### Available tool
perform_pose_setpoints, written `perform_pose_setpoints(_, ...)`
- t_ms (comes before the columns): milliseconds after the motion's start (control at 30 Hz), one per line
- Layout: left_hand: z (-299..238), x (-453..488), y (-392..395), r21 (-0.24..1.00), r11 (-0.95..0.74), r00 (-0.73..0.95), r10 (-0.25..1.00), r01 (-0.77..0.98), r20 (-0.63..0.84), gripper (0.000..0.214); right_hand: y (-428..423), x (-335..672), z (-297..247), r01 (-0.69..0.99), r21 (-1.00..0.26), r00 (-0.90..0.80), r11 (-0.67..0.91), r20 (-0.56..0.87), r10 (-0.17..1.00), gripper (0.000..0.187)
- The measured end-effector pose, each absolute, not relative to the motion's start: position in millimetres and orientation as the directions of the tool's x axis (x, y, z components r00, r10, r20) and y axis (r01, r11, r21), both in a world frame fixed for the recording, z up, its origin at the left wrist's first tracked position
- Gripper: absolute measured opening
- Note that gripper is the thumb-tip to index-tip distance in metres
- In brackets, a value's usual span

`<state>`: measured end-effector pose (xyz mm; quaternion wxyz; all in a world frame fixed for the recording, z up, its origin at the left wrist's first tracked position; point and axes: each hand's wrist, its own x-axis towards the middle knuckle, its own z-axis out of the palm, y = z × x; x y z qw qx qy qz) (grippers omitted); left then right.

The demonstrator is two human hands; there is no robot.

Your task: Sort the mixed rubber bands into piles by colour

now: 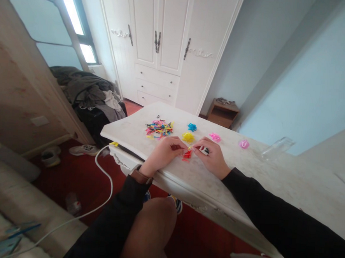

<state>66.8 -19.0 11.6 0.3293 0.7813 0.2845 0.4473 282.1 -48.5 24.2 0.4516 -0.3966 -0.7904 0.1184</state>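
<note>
Both hands rest on a white table [204, 181], fingertips meeting over a small red pile of tiny bands [187, 154]. My left hand [163, 152] is curled, its fingers pinched on small red pieces. My right hand [212, 154] is also curled beside the red pile, fingers pressed together on something too small to name. Just beyond the hands lie sorted little piles: yellow [188, 137], blue [191, 127], pink [215, 137] and another pink [243, 144]. A mixed heap of coloured bands [159, 129] lies to the far left.
A clear glass [278, 147] lies on its side at the table's right. A white wardrobe [168, 47] stands behind, with a small wooden stand [222, 113] beside it. Clothes [89, 94] are piled at left; shoes [83, 150] and a white cable [105, 179] lie on the red floor.
</note>
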Motion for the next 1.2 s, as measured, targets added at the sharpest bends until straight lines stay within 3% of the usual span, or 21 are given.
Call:
perform_pose_setpoints(167,12.3,67.3,-19.1,0.803,-0.578,0.351,0.789,0.145,0.504,0.016,-50.3,279.8,28.8,0.537,-0.538,-0.228,0.65,0.649,0.726,0.014)
perform_pose_setpoints(367,8.4,67.7,-13.9,0.877,-0.467,0.235,0.87,0.115,0.433,0.011,-41.3,286.4,31.7,0.542,-0.621,0.163,0.566,0.739,0.654,0.013)
perform_pose_setpoints(433,7.8,68.4,-12.7,0.868,-0.479,0.233,0.866,0.131,0.442,0.011,-39.5,286.6,30.6,0.525,-0.643,0.216,0.557,0.734,0.644,0.012)
perform_pose_setpoints(567,9.0,70.0,-13.7,0.868,-0.479,0.247,0.864,0.132,0.439,0.011,-42.8,280.1,28.8,0.542,-0.623,0.118,0.565,0.721,0.682,0.013)
perform_pose_setpoints(733,12.0,70.6,-17.1,0.83,-0.542,0.317,0.816,0.128,0.484,0.012,-49.3,273.6,27.5,0.553,-0.512,-0.195,0.657,0.687,0.7,0.013)
perform_pose_setpoints(933,5.6,72.0,-14.1,0.887,-0.461,0.294,0.854,0.041,0.43,0.012,-43.0,281.9,26.5,0.623,-0.499,-0.129,0.603,0.695,0.708,0.013)
perform_pose_setpoints(1200,2.4,72.4,-9.8,0.916,-0.394,0.224,0.889,-0.074,0.4,0.016,-23.2,288.6,28.3,0.849,-0.178,-0.24,0.498,0.709,0.663,0.015)
